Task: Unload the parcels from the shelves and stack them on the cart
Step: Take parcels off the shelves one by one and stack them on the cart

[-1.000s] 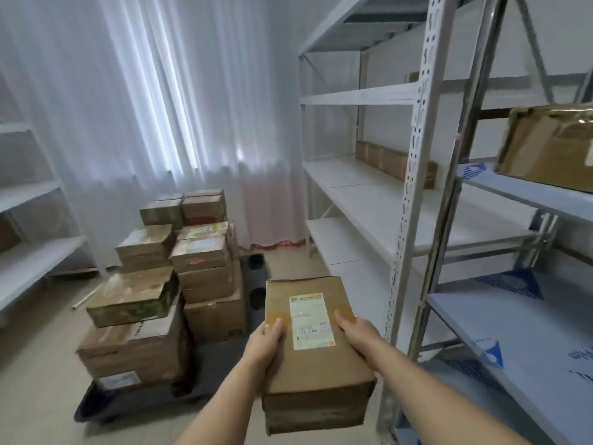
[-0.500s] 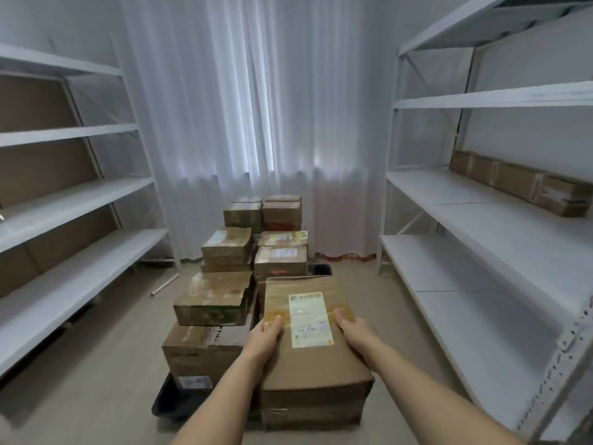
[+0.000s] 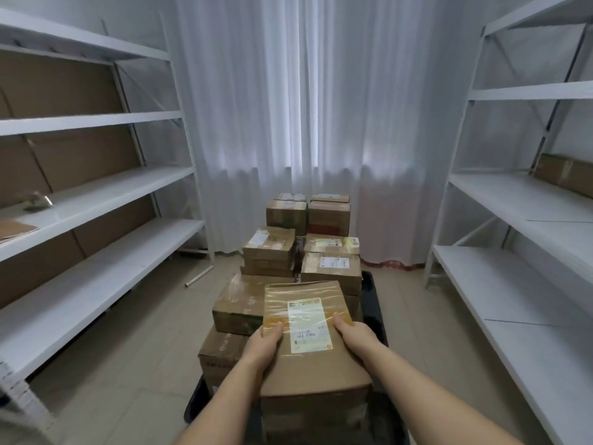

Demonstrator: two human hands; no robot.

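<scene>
Parcel (image 3: 309, 335) gripped by left hand (image 3: 263, 343) and right hand (image 3: 353, 335); view has swung from shelves to face cart (image 3: 373, 303). Placement next.

The held parcel (image 3: 316, 358) hides most of the cart (image 3: 372, 303) and its near boxes. A right-shelf box (image 3: 566, 175) is cut by the edge. A left-shelf object (image 3: 38, 200) is blurred.

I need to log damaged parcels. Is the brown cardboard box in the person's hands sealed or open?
Sealed, as far as the top shows: the brown cardboard box has glossy clear tape across its closed top, white label intact. Left hand and right hand grip its sides.
</scene>
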